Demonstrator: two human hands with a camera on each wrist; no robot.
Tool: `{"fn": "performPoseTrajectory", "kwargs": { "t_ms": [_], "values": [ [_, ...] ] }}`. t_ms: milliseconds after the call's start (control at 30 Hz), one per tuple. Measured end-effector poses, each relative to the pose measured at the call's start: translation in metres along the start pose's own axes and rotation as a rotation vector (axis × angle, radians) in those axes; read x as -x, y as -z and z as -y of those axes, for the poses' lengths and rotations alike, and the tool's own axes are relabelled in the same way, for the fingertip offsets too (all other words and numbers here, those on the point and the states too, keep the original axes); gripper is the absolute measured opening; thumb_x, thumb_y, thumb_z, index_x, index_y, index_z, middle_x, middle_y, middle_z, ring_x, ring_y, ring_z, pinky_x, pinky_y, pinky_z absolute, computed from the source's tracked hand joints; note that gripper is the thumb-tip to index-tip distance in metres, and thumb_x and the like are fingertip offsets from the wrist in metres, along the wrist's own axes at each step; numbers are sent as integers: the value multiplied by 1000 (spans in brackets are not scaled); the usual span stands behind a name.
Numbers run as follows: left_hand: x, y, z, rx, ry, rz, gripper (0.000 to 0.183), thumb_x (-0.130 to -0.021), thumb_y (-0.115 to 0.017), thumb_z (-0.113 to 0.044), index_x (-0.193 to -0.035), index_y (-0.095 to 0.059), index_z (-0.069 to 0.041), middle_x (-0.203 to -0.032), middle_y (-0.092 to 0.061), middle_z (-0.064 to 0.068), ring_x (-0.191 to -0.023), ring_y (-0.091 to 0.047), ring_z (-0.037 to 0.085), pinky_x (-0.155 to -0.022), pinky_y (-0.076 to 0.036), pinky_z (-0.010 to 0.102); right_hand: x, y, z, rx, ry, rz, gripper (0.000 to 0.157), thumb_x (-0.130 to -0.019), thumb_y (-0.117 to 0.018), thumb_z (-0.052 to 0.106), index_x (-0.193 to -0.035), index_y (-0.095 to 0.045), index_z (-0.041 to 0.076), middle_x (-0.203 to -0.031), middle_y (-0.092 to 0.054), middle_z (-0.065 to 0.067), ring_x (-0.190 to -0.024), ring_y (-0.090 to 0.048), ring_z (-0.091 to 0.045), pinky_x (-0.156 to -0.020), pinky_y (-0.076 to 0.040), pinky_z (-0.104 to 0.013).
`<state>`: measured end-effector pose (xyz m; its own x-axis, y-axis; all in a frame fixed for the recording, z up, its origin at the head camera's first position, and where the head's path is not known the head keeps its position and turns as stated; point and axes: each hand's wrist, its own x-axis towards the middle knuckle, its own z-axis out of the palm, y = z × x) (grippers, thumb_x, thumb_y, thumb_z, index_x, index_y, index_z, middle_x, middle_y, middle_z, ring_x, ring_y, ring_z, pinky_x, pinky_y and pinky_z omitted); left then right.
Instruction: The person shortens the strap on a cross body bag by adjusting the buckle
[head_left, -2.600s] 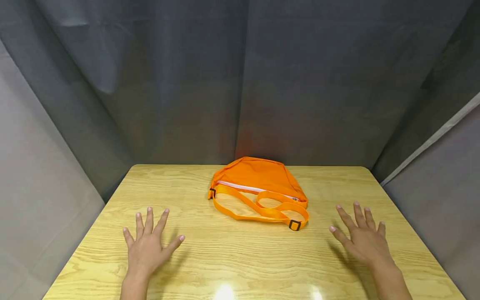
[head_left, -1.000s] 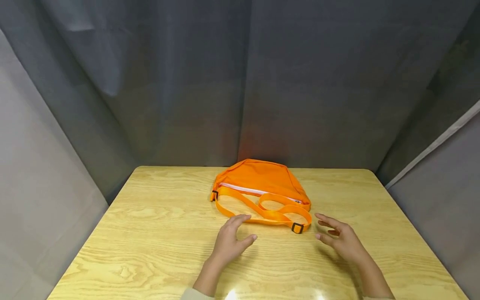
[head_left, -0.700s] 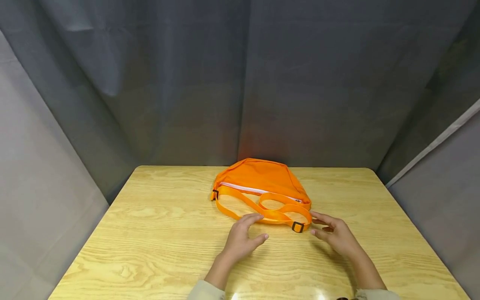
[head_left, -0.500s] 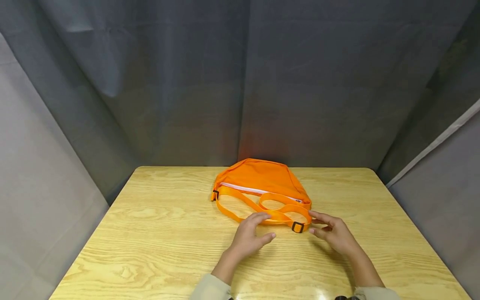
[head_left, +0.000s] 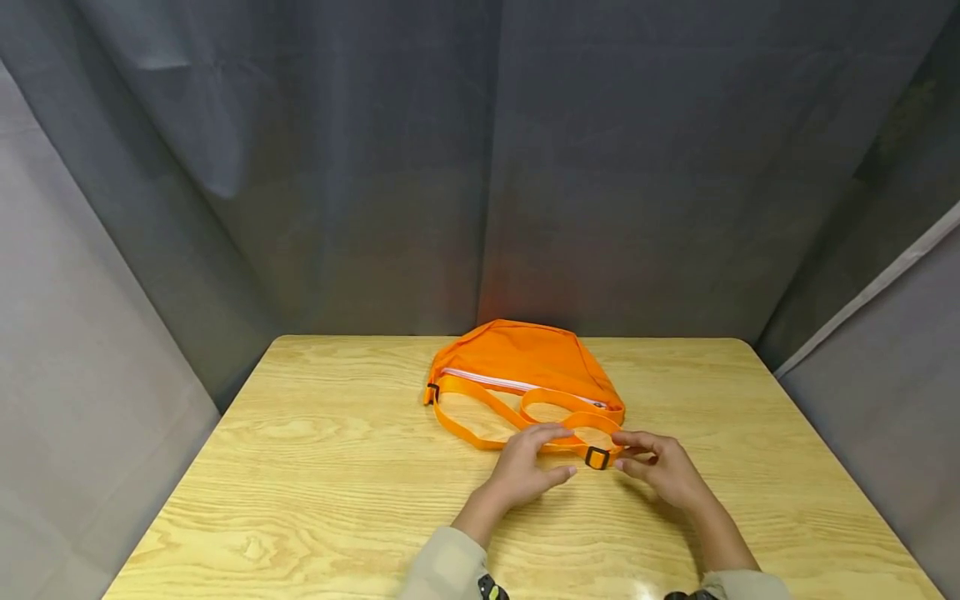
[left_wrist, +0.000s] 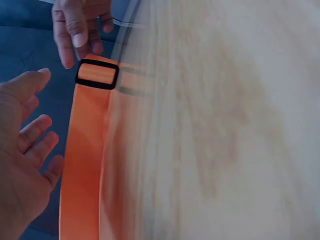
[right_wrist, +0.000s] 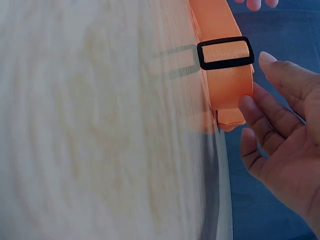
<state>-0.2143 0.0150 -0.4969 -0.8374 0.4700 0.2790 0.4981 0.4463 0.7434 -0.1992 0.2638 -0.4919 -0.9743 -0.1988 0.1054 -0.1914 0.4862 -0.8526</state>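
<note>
An orange bag (head_left: 528, 354) with a white zipper (head_left: 491, 381) lies at the back middle of the table. Its orange strap (head_left: 459, 427) is looped in front of it, a black slide buckle (head_left: 597, 458) at the near right end. My left hand (head_left: 522, 468) hovers at the front of the strap, fingers loosely bent and thumb spread apart, holding nothing. At the strap's right end, my right hand (head_left: 663, 471) has its fingertips against the loop beside the buckle; the thumb stands apart from the webbing in the right wrist view.
The wood-grain table (head_left: 300, 483) reaches back to a dark grey curtain (head_left: 360, 167). Lighter grey panels (head_left: 82, 350) stand at both sides. A sleeve (head_left: 446, 567) covers my left forearm.
Both hands have come inward from the table's two sides to the strap. Over the last half second my left hand has slid right, toward the buckle. The bag has stayed in place.
</note>
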Motion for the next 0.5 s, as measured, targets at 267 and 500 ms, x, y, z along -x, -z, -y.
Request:
{"fn": "performPoseTrajectory", "kwargs": {
  "t_ms": [267,500],
  "values": [
    [-11,-5,3,-216,-55,94,49,-84,-68,-35,-130,-55,-24,-140,-43,-3,-131,-30,15,-103,-25,44,-7,-8,3,75,57,21,29,-80,-72,3,-108,-67,-1,-103,-65,-12,-81,-61,-21,-67,-50,-27],
    [-14,-11,4,-258,-18,95,42,-84,-69,-32,-124,-60,-25,-125,-53,-9,-123,-39,13,-99,-30,36,-8,-9,5,110,84,14,24,-77,-72,-3,-101,-68,-2,-96,-65,-12,-77,-61,-20,-65,-50,-27]
  ]
}}
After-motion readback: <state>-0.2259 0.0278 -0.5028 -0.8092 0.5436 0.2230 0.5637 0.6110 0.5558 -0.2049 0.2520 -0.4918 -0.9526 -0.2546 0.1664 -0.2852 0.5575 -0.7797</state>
